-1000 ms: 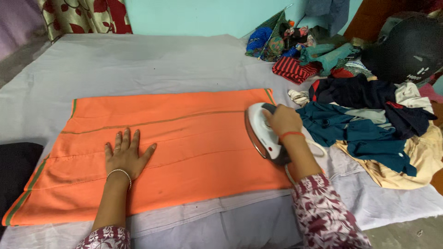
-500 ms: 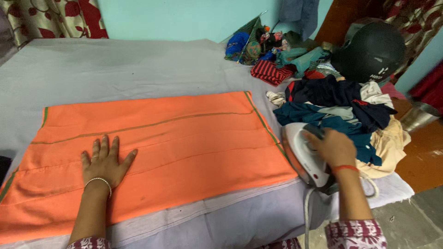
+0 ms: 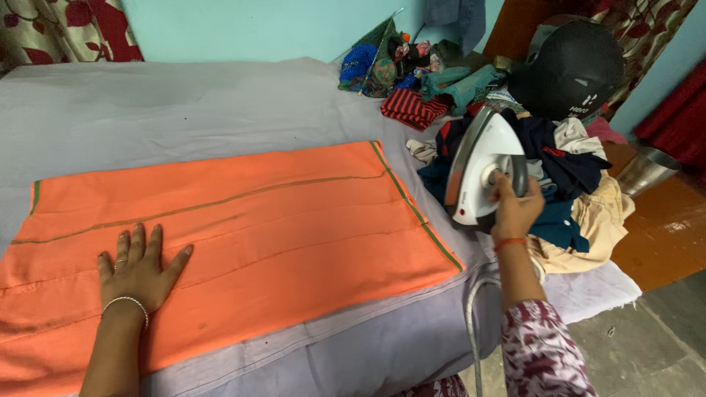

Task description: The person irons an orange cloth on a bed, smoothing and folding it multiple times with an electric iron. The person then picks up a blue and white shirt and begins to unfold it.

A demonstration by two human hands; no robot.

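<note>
A folded orange cloth with thin green edging lies flat on a grey sheet over the bed. My left hand rests palm down on the cloth's lower left part, fingers spread, a thin bangle on the wrist. My right hand grips the dark handle of a white electric iron, held upright in the air just past the cloth's right edge, soleplate facing left. The iron's cord hangs down beside my right forearm.
A heap of crumpled clothes in dark blue, teal and cream lies right of the iron. Behind it sit a black helmet, a red striped garment and small colourful items. A metal pot stands on the orange floor at right.
My right hand took the iron off the orange cloth to the right, then raised it upright in front of the clothes heap. My left hand stayed flat on the cloth.
</note>
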